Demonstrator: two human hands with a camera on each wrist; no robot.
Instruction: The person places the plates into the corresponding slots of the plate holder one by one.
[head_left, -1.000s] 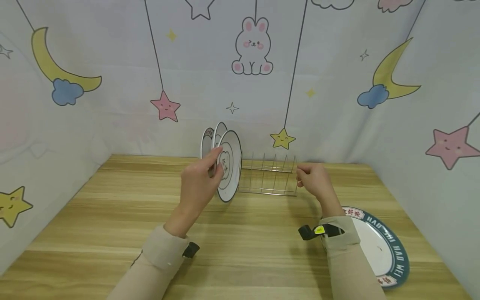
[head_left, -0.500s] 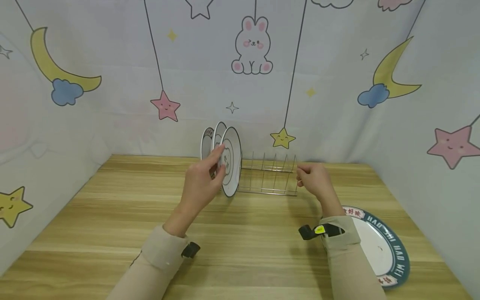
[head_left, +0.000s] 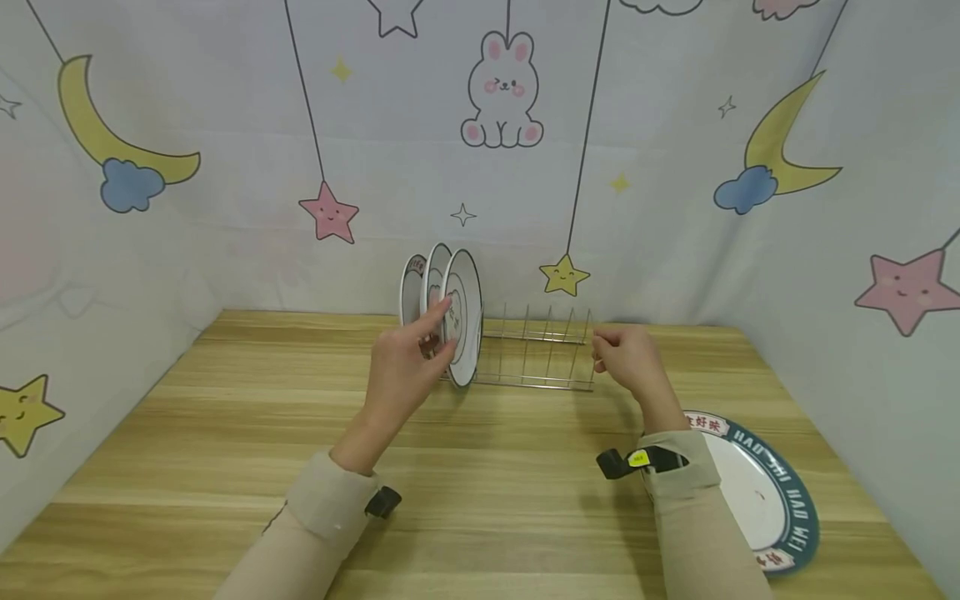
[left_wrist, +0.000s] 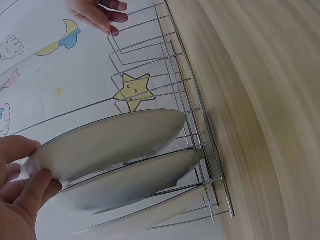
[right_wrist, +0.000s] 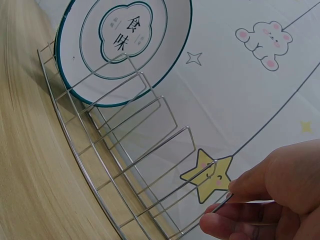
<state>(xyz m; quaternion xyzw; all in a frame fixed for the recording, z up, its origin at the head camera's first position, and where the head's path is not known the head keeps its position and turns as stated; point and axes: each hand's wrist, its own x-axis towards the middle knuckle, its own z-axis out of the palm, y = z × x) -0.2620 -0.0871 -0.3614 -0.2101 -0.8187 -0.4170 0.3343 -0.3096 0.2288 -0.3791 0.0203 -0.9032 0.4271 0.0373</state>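
Note:
My left hand (head_left: 401,358) pinches the rim of a white plate (head_left: 468,312) with a dark green edge, thumb on its printed face. The plate stands on edge in the wire dish rack (head_left: 534,386). In the left wrist view the plate's lower edge (left_wrist: 170,120) sits among the rack's wires. Two more plates stand upright to its left, a middle plate (head_left: 435,271) and an outer plate (head_left: 411,287), both partly hidden. At the rack's right end my right hand (head_left: 630,362) grips the last wire loop, seen closely in the right wrist view with thumb and fingers (right_wrist: 250,187).
A large plate with a lettered green rim (head_left: 797,508) lies flat on the wooden table (head_left: 517,517) at the right, partly under my right forearm. Behind the rack hangs a white cloth (head_left: 390,125) printed with cartoons. Several rack slots right of the plates show bare wires.
The plate in my left hand has moved back and become more upright, its lower edge now within the rack. My left hand has shifted slightly right with it. My right hand has stayed put.

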